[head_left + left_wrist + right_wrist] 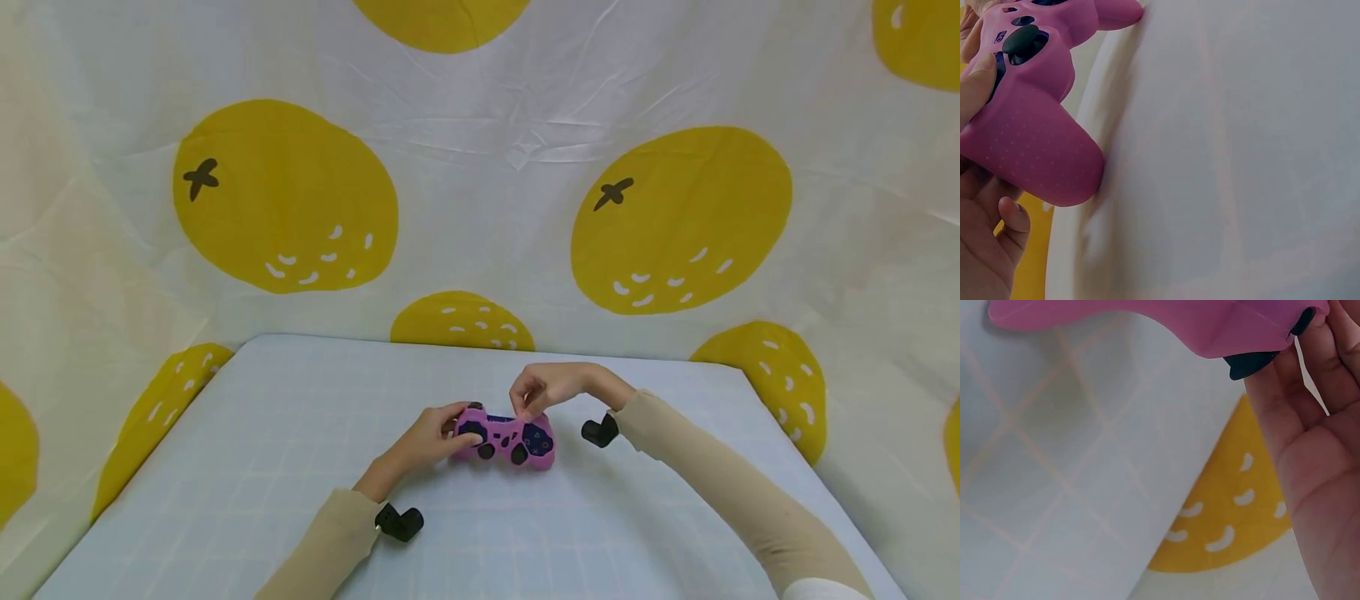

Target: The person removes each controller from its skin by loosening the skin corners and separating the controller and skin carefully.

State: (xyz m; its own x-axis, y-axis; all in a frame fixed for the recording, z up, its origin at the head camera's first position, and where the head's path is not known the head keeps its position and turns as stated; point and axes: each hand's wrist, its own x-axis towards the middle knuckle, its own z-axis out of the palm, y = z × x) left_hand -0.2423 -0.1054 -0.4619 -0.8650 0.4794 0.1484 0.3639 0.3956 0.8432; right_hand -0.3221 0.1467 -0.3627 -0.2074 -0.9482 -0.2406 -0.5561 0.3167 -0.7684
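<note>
A game controller (537, 440) in a pink rubbery cover (506, 460) lies face up near the middle of the table, its dark blue face and black sticks showing through the cutouts. My left hand (429, 433) grips its left end, thumb over the face near the direction pad and fingers behind. In the left wrist view, the dotted pink handle (1047, 144) is close to the tabletop. At the controller's top edge, right of centre, my right hand (551, 386) pinches the cover with thumb and finger. A dark trigger (1250, 364) pokes out of the cover beside my right fingers.
Under the controller is a table (300, 400) with a pale checked cloth. A white curtain (480, 217) with large yellow fruit prints hangs behind and at both sides. Small black cameras (401, 523) sit on both wrists.
</note>
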